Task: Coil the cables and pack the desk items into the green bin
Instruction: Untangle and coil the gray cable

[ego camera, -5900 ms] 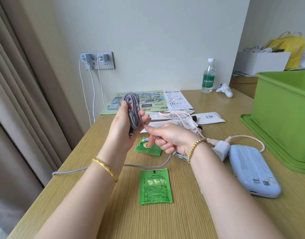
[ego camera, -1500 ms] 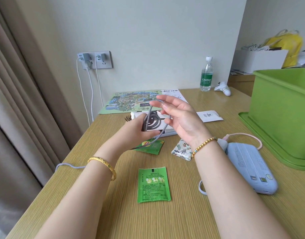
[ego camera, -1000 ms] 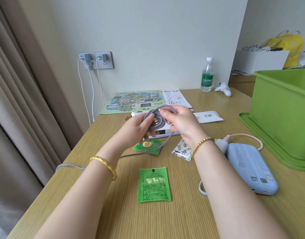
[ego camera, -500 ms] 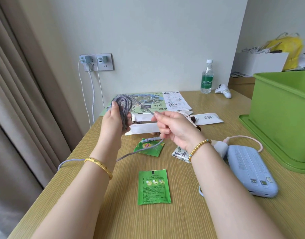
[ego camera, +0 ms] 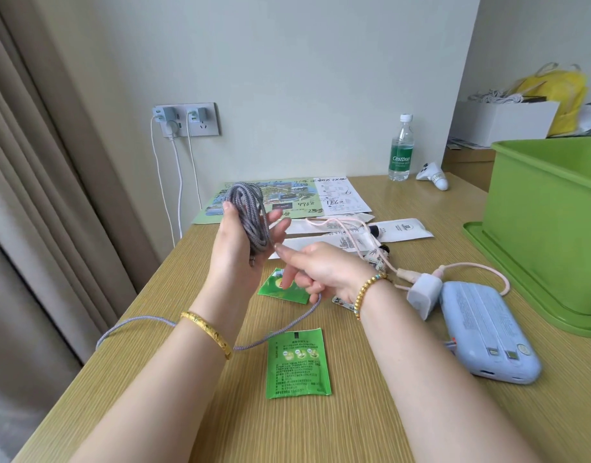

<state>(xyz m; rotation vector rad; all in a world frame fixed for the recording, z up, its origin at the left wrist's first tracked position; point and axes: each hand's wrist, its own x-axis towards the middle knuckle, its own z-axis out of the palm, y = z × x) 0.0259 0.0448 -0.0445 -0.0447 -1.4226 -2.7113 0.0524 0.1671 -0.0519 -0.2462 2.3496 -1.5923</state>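
Note:
My left hand (ego camera: 235, 250) is raised above the desk and holds a grey braided cable (ego camera: 249, 215) wound in several loops round its fingers. My right hand (ego camera: 315, 270) is just right of it and lower, its fingers curled on the cable's loose strand. That strand drops to the desk, runs under my left wrist and hangs over the left edge. The green bin (ego camera: 551, 222) stands at the right on its green lid. A blue power bank (ego camera: 484, 332) with a pink cable (ego camera: 471, 267) and white plug (ego camera: 422, 294) lies before it.
Two green sachets (ego camera: 297, 362) lie on the wooden desk (ego camera: 173, 379) near my hands. Behind them are a map leaflet (ego camera: 287, 197), white paper packets (ego camera: 401, 227), a water bottle (ego camera: 401, 150) and a white controller (ego camera: 432, 175). White cords hang from a wall socket (ego camera: 185, 120).
My right hand has swung down from beside the coil to below it, carrying the strand round my left hand. The free tail on the desk has grown shorter since the earliest frame.

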